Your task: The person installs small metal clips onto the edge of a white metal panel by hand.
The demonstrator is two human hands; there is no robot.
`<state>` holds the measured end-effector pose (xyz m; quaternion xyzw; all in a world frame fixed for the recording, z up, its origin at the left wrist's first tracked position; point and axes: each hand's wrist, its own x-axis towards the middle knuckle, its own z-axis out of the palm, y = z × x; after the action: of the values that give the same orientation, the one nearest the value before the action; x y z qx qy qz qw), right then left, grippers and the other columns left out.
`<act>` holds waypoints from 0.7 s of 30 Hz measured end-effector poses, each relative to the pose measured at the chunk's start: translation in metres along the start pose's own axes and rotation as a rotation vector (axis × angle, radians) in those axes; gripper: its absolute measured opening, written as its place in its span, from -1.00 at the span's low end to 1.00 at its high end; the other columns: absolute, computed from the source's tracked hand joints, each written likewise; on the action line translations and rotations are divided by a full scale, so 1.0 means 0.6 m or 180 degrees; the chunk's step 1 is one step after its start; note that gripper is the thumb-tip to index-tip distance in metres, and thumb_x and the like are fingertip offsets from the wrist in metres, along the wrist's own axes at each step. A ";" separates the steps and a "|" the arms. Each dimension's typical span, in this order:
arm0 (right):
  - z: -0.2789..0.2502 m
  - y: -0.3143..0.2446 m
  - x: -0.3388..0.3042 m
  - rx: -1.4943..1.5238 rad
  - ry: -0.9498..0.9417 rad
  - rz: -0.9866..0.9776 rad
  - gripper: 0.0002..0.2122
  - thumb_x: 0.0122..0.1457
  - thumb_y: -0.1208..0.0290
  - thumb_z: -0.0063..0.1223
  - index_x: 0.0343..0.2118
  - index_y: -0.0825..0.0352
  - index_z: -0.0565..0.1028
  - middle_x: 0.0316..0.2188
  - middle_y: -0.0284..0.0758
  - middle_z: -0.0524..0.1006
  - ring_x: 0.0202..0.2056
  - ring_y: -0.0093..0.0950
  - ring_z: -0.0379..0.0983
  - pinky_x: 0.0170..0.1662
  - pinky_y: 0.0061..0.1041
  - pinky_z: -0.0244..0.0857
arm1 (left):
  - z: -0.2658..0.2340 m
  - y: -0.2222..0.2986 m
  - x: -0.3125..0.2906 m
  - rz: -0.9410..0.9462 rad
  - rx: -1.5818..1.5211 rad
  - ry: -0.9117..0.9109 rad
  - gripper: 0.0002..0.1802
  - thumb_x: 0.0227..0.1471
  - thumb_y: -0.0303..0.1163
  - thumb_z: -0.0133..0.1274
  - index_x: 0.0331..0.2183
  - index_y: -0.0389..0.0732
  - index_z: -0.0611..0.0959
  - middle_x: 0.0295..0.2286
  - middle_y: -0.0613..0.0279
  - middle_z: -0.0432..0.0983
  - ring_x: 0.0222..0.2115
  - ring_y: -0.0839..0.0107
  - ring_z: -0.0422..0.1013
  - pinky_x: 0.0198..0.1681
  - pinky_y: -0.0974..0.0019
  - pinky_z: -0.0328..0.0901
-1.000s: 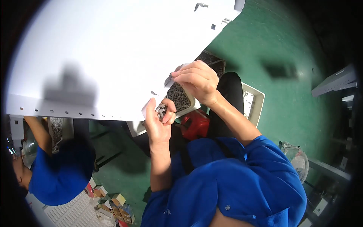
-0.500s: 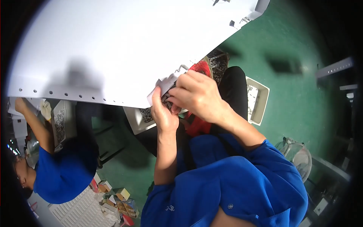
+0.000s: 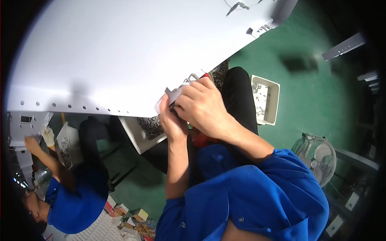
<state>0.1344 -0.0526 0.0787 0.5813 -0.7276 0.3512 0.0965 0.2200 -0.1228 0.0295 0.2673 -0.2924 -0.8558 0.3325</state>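
Observation:
A large white panel (image 3: pixel 104 52), with a row of holes along its near edge, fills the upper left. My left hand (image 3: pixel 173 122) is at its notched near corner, thumb pressed along the edge and fingers curled underneath. My right hand (image 3: pixel 203 105) is closed over the same edge, just right of the left thumb; its fingertips meet the left hand, and whatever they pinch is hidden. Between the hands and the panel a small bent metal tab (image 3: pixel 173 94) sticks up. Beside my right knuckles a wire-like hook (image 3: pixel 192 77) shows on the edge.
A pale bin of small grey parts (image 3: pixel 150 127) stands below the panel. Another pale bin (image 3: pixel 272 100) sits right of my dark-trousered leg. A floor fan (image 3: pixel 321 158) is at the right. On the left a co-worker in blue (image 3: pixel 78 201) handles another panel (image 3: pixel 30 126).
My right fingers have moved in against the panel edge, covering the dark bits that showed in my left palm. The whole view has shifted slightly. The co-worker's bare hand has come down.

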 end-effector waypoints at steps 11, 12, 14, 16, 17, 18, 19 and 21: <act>-0.074 0.061 0.014 0.1179 0.0458 0.0273 -0.76 -0.18 0.64 0.17 -0.35 0.32 0.54 -0.49 -0.38 0.48 -0.45 -0.50 0.37 -0.37 -0.55 0.27 | 0.026 0.020 0.007 0.0038 0.0560 -0.0187 -0.60 0.11 -0.18 -0.32 -0.34 -0.29 0.50 -0.60 0.19 0.43 -0.77 0.62 0.09 -0.74 0.55 -0.06; -0.069 0.071 0.018 0.0924 0.0599 -0.0063 -0.77 -0.22 0.60 0.21 -0.39 0.29 0.55 -0.48 -0.39 0.49 -0.43 -0.48 0.36 -0.35 -0.55 0.26 | 0.026 0.018 0.009 0.0036 0.0557 -0.0192 -0.60 0.11 -0.18 -0.32 -0.34 -0.29 0.50 -0.60 0.19 0.43 -0.77 0.62 0.09 -0.74 0.55 -0.06; -0.053 0.081 0.022 0.0863 0.0757 -0.0289 -0.77 -0.27 0.56 0.22 -0.44 0.23 0.55 -0.48 -0.45 0.49 -0.40 -0.48 0.36 -0.31 -0.52 0.23 | 0.026 0.013 0.009 0.0020 0.0456 -0.0213 -0.59 0.12 -0.18 -0.33 -0.34 -0.30 0.50 -0.60 0.18 0.43 -0.77 0.61 0.08 -0.74 0.55 -0.06; -0.028 0.087 0.022 0.0683 0.1015 -0.0518 -0.76 -0.37 0.52 0.25 -0.52 0.16 0.53 -0.49 -0.53 0.49 -0.36 -0.51 0.36 -0.26 -0.50 0.19 | 0.030 0.015 0.007 -0.0037 0.0460 -0.0268 -0.57 0.13 -0.17 -0.34 -0.36 -0.33 0.49 -0.61 0.17 0.42 -0.77 0.61 0.07 -0.74 0.53 -0.07; -0.024 0.091 0.018 0.0620 0.1025 -0.0533 -0.77 -0.36 0.51 0.25 -0.52 0.16 0.53 -0.49 -0.53 0.49 -0.37 -0.50 0.36 -0.25 -0.50 0.20 | 0.026 0.013 0.007 -0.0037 0.0484 -0.0343 -0.57 0.13 -0.17 -0.33 -0.38 -0.34 0.49 -0.61 0.16 0.41 -0.77 0.61 0.07 -0.73 0.53 -0.07; -0.023 0.094 0.015 0.0554 0.1036 -0.0547 -0.78 -0.35 0.50 0.25 -0.52 0.16 0.52 -0.50 -0.53 0.50 -0.37 -0.49 0.36 -0.24 -0.50 0.20 | 0.023 0.012 0.007 -0.0040 0.0506 -0.0421 -0.56 0.13 -0.17 -0.33 -0.40 -0.35 0.48 -0.61 0.16 0.41 -0.77 0.61 0.07 -0.73 0.52 -0.06; -0.022 0.094 0.012 0.0568 0.1028 -0.0552 -0.78 -0.35 0.50 0.25 -0.52 0.16 0.52 -0.50 -0.53 0.50 -0.37 -0.49 0.36 -0.24 -0.50 0.20 | 0.022 0.013 0.006 -0.0033 0.0504 -0.0406 -0.56 0.13 -0.17 -0.33 -0.40 -0.35 0.48 -0.61 0.16 0.41 -0.77 0.61 0.07 -0.73 0.52 -0.06; -0.022 0.094 0.008 0.0230 0.1038 -0.0613 -0.79 -0.33 0.50 0.25 -0.53 0.16 0.52 -0.49 -0.53 0.50 -0.39 -0.50 0.37 -0.21 -0.48 0.22 | 0.021 0.014 0.004 -0.0098 0.0483 -0.0377 -0.56 0.13 -0.17 -0.33 -0.43 -0.35 0.48 -0.61 0.17 0.39 -0.75 0.60 0.07 -0.72 0.52 -0.05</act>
<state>0.0778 -0.0441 0.0684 0.5868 -0.6303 0.4558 0.2253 0.2134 -0.1256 0.0431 0.2452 -0.3714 -0.8505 0.2803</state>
